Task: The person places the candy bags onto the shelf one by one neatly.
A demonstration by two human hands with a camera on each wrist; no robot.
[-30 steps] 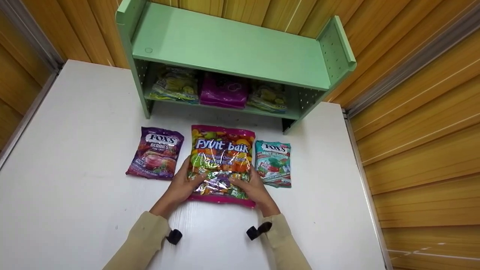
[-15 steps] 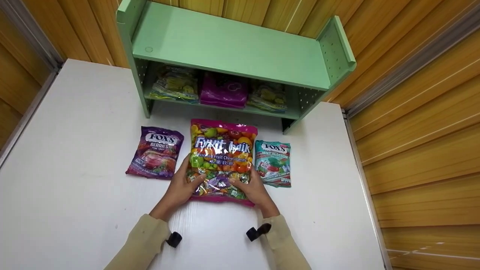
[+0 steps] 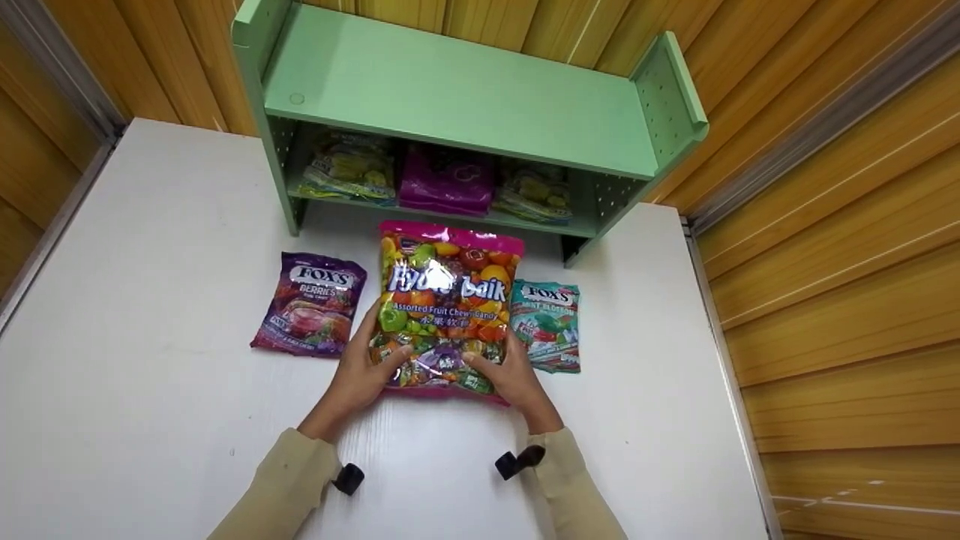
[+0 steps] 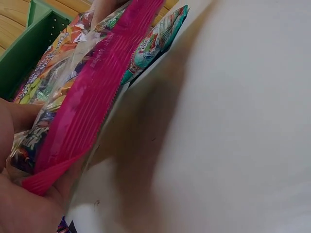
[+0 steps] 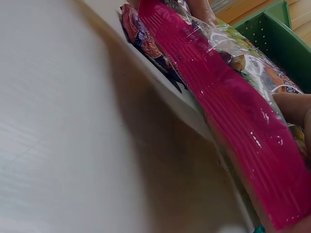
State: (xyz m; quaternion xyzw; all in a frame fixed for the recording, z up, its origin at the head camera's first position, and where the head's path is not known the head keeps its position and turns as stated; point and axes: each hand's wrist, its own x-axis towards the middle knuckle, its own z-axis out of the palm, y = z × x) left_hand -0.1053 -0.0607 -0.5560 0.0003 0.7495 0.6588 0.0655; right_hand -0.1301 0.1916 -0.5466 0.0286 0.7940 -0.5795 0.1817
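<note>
Both hands grip a large, shiny candy bag [image 3: 442, 315] with pink ends and a fruit print. My left hand [image 3: 364, 375] holds its lower left side, thumb across the front; my right hand [image 3: 517, 375] does the same on the lower right. In both wrist views the bag's ribbed pink bottom seal [image 4: 92, 102] is held above the table, casting a shadow. A purple Fox's Berries bag [image 3: 311, 304] lies left of it. To the right lies a teal Fox's Mint Blossom bag [image 3: 551, 326], its left edge partly covered. Fingers behind the large bag are hidden.
A green shelf unit [image 3: 457, 90] stands at the back of the white table [image 3: 150, 300]. Its lower level holds a yellow candy bag [image 3: 349, 172], a magenta bag [image 3: 448, 180] and another yellow bag [image 3: 534, 193]. Wood-panelled walls [image 3: 840, 315] surround the table.
The large candy bag's top edge has risen toward the shelf, and the bag now tilts up more. Both hands keep their grip, nearly in the same place. The other bags stay put.
</note>
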